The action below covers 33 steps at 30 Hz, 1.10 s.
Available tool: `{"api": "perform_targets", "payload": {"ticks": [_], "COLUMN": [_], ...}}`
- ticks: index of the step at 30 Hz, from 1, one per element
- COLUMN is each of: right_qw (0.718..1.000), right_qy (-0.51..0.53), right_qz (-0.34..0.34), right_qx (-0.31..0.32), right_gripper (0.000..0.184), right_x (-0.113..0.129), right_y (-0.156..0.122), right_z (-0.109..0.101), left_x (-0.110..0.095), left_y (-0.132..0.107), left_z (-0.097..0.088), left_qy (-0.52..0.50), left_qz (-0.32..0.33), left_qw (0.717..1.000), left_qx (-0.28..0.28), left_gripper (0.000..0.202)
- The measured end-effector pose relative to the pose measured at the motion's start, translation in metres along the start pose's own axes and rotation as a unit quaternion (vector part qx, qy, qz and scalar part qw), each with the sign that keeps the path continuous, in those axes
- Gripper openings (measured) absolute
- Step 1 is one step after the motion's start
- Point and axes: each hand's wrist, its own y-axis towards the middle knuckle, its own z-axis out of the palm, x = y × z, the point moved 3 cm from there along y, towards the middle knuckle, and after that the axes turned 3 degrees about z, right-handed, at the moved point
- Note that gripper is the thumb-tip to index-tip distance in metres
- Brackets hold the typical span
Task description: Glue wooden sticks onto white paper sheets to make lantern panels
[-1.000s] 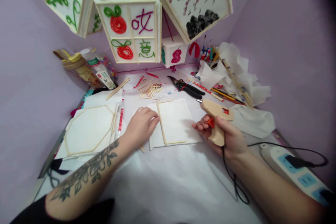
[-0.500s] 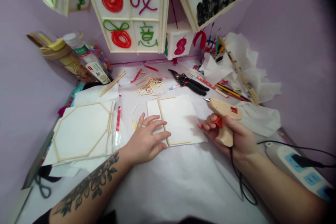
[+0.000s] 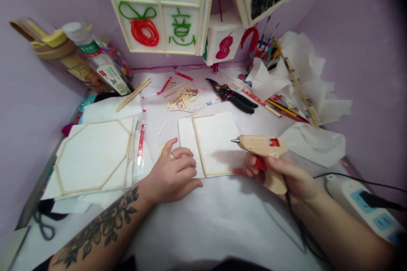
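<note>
My right hand (image 3: pixel 280 173) grips a wooden-coloured hot glue gun (image 3: pixel 260 146) with a red trigger, its metal nozzle pointing left above the table. In front of me lies a white sheet (image 3: pixel 219 144) with thin wooden sticks (image 3: pixel 200 152) along its left, bottom and part of its top edge. My left hand (image 3: pixel 178 169) hovers or rests at the sheet's lower left, fingers loosely bent and apart, holding nothing that I can see. Close behind its fingers a few short sticks (image 3: pixel 162 148) are partly covered.
At the left, an octagonal stick frame (image 3: pixel 95 190) lies on white sheets. Farther back are a pile of short sticks (image 3: pixel 181 99), black-handled pruning shears (image 3: pixel 233 97) and bottles (image 3: pixel 111 78). Decorated lanterns (image 3: pixel 162 51) hang overhead. A power strip (image 3: pixel 372 207) with a black cord is at right.
The glue gun has swung from tilted up to nearly level and moved lower and left. My left hand has drawn back slightly from the stick, fingers curling more. The view has shifted a little.
</note>
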Motion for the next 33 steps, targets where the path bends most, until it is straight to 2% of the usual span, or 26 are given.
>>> {"api": "perform_targets", "payload": {"ticks": [10,15,17,19,23,29,33], "right_qw": [0.998,0.996,0.997,0.998,0.999,0.999,0.999], "right_qy": [-0.056,-0.066,-0.051,-0.037,-0.029,-0.007,-0.005], "right_qz": [-0.020,-0.045,-0.047,-0.047,-0.045,-0.033,-0.030], "right_qx": [-0.005,-0.024,-0.027,-0.023,-0.005,0.020,0.044], "right_gripper": [0.031,0.033,0.032,0.031,0.030,0.027,0.025], "right_x": [0.008,0.009,0.009,0.008,0.006,0.005,0.004], "right_y": [-0.004,-0.001,0.000,0.000,-0.001,-0.002,-0.001], "right_z": [0.001,0.000,0.000,0.001,0.002,0.004,0.001], "left_x": [0.002,-0.005,-0.008,-0.012,-0.015,-0.017,-0.019], "left_y": [0.000,0.002,0.003,0.004,0.004,0.004,0.004], "left_z": [0.003,0.011,0.017,0.024,0.029,0.024,0.024], "left_qy": [0.011,0.023,0.041,0.055,0.036,0.008,-0.009], "left_qz": [0.035,-0.016,-0.038,-0.042,-0.040,-0.020,0.012], "left_qw": [0.998,0.999,0.998,0.995,0.991,0.993,0.995], "left_qx": [0.047,0.028,0.037,0.072,0.122,0.120,0.097], "left_gripper": [0.039,0.031,0.047,0.057,0.050,0.038,0.036]}}
